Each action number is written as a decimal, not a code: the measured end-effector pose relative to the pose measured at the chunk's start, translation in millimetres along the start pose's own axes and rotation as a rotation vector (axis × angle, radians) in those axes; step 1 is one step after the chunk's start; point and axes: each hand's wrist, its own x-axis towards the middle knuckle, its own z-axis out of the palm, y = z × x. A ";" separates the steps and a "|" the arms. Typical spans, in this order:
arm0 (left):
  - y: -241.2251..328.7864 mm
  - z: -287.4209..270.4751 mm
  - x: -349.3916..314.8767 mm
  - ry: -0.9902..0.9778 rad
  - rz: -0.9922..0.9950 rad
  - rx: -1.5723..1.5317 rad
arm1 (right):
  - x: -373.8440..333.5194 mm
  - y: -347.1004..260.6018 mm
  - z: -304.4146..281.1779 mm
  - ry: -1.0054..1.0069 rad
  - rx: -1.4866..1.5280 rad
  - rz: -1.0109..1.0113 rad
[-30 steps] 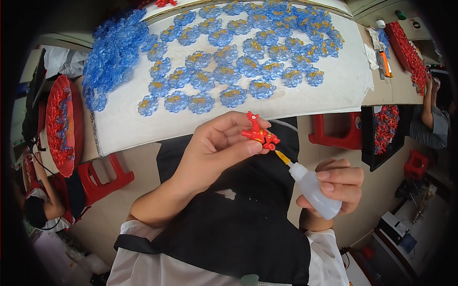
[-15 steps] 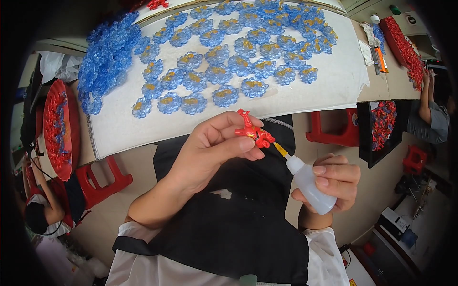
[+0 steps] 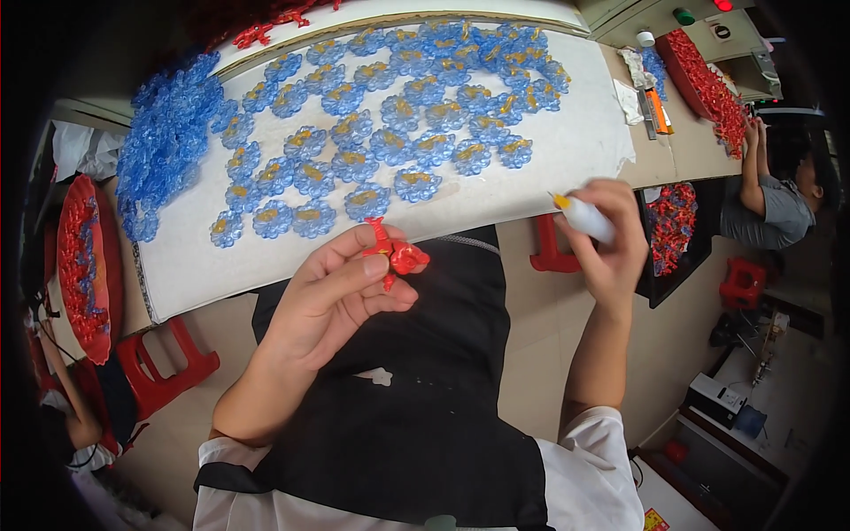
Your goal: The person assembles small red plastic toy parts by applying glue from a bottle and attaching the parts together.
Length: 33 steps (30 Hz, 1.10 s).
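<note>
A small glossy red plastic figure [image 3: 405,257] is pinched between the thumb and fingers of my left hand [image 3: 329,288], just off the table's near edge. My right hand [image 3: 617,232] wraps round a white squeeze bottle [image 3: 590,220], whose thin yellow-based needle tip points up and left. Bottle and figure are well apart. Beyond my left hand, rows of clear blue flower-shaped plastic pieces [image 3: 367,202], with yellow-orange marks on them, lie on the white-covered table [image 3: 496,196].
A heap of blue pieces [image 3: 173,124] fills the table's left end. Trays of red parts [image 3: 87,265] stand at far left and right. An orange-handled cutter [image 3: 658,112] lies to the right. Red stools [image 3: 173,367] stand below. Other people [image 3: 775,199] sit at both sides.
My right hand has lifted the bottle up and right, taking its tip off the red figure. The left hand has turned the figure. The whole view has shifted.
</note>
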 end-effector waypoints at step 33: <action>-8.0 5.8 -2.1 -0.085 -0.128 0.075 | -27.2 -25.6 27.0 -0.049 0.303 -0.037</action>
